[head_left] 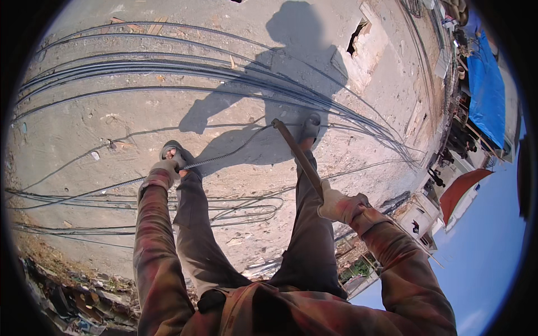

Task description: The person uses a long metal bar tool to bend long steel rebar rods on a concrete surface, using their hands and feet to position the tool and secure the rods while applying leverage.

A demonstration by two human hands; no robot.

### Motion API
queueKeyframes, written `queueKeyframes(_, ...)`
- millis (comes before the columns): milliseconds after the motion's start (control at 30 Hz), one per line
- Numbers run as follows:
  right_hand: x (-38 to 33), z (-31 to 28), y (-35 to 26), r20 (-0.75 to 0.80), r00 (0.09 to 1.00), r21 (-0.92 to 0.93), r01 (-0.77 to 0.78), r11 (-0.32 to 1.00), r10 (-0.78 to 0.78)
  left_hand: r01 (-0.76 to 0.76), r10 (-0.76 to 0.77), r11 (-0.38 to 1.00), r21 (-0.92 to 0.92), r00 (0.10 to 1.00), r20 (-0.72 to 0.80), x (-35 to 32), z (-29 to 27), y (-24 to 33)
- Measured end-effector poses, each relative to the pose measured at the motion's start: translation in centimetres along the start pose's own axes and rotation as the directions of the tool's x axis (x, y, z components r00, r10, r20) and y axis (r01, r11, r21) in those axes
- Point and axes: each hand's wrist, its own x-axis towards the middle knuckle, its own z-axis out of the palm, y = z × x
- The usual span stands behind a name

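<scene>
My left hand [170,166], in a pale glove, is closed around a ribbed steel reinforcing bar [219,158]. Beyond this hand, the bar bends upward to the right. Its far end meets the hooked head of a rebar bending wrench [299,155], a long brownish metal lever. My right hand [337,205], also gloved, grips the wrench's near end. The wrench slants from that hand toward the far left, its head between my two feet. Whether the bar sits inside the wrench's jaw or only touches it, I cannot tell.
Several long steel bars [168,66] run across the dusty concrete ground beyond my feet. Looped bars [246,203] lie around my legs. A broken slab with a dark hole [358,38] is at the far right. Rubble [84,291] fills the near left. A blue tarp [486,92] hangs right.
</scene>
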Motion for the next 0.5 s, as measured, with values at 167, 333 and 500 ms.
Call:
queueKeyframes(167,4.1,-10.0,0.7,-0.083,0.973,-0.345,0.175,0.922,-0.216,0.117,-0.102,0.993,0.018,0.925,-0.366,3.6,-7.8,1.6)
queueKeyframes(333,6.6,-16.3,4.4,-0.136,0.942,-0.495,0.203,0.845,-0.306,0.159,-0.019,0.975,0.153,0.749,-0.662,7.1,-11.1,2.4)
queueKeyframes(500,7.4,-17.3,4.6,-0.111,0.98,-0.505,0.089,0.859,-0.168,0.286,-0.059,0.938,0.194,0.685,-0.726,9.3,-11.0,2.2)
